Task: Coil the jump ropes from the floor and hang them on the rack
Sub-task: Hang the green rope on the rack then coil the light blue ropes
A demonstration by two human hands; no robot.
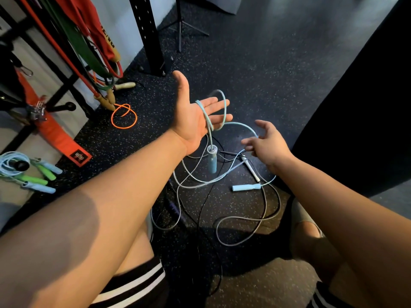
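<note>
The left hand [193,117] is held out palm up with its fingers straight and released, clenching nothing. A light blue jump rope [209,121] is looped round those fingers and crosses the palm. One blue handle [212,160] of this rope hangs below the wrist, clear of the speckled rubber floor [255,74].

From the loops the rope arcs across to the right hand [269,145]. That hand hovers with its fingers loosely spread and relaxed. The rope passes right at its fingertips (whether they touch it, I cannot tell).

The rest of the rope trails down into a tangle on the floor between the person's knees. The other blue handle [245,187] lies flat there, beside a white-handled rope [250,168]. A purple handle [175,211] lies at the left of the tangle, partly behind the left forearm, and thin black cord runs through the heap.

Further left, an orange rope [123,128] curls in a ring on the floor, beneath hanging red and green resistance bands [77,47]. At the far left lies a bundle of coiled ropes [9,161] with green and blue handles. A black perforated upright [148,34] stands behind.
</note>
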